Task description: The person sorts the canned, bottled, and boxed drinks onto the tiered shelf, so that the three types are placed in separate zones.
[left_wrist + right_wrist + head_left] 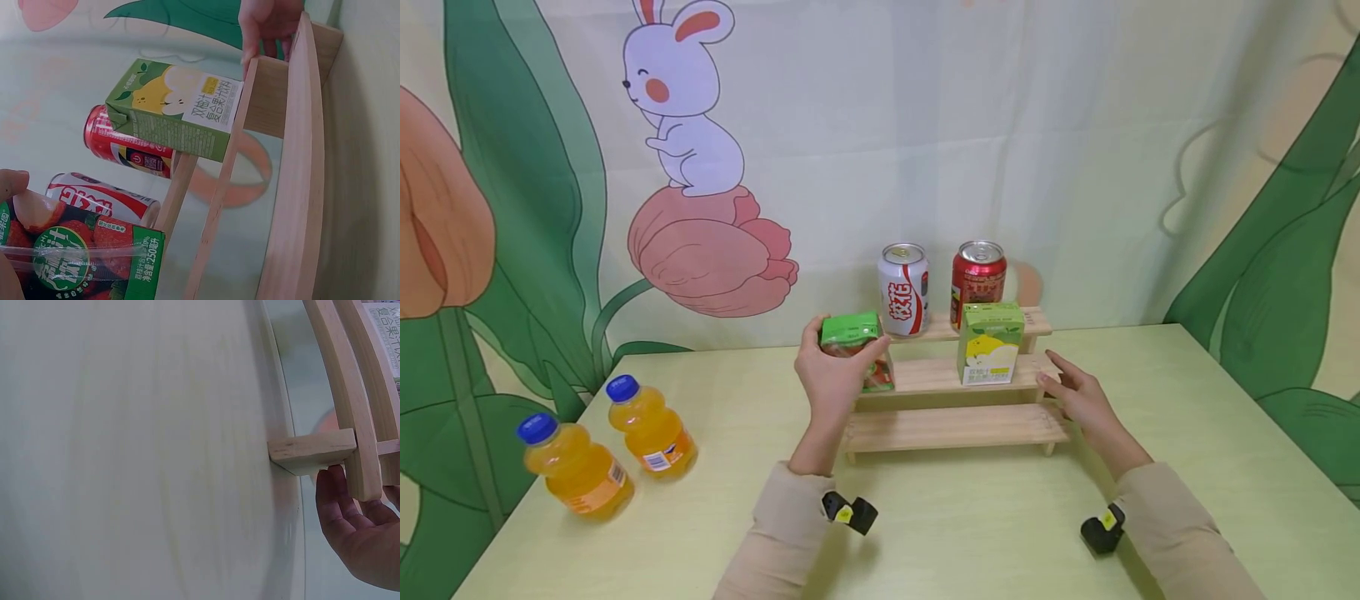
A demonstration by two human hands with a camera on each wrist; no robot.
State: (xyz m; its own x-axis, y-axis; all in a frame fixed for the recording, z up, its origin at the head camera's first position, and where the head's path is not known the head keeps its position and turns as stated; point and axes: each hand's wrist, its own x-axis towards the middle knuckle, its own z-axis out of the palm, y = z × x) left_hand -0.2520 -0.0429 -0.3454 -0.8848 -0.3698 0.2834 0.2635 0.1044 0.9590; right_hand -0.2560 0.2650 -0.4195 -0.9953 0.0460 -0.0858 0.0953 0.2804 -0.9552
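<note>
My left hand point(829, 377) grips a green strawberry juice box point(852, 327) at the left end of the middle tier of a stepped wooden rack point(955, 427). In the left wrist view, the box's strawberry side point(81, 253) and clear straw show; whether its base touches the tier is unclear. My right hand point(1088, 406) holds the rack's right end, its fingers point(337, 515) bent at the wooden end piece. Toward the right of the middle tier stands a green-yellow juice carton point(991, 346). Behind, on the top tier, are a white can point(903, 292) and a red can point(977, 279).
Two orange drink bottles with blue caps, a nearer one point(580, 475) and a farther one point(651, 429), stand on the table's left side. The pale tabletop point(970, 533) stretches in front of the rack. A printed curtain point(850, 125) hangs behind.
</note>
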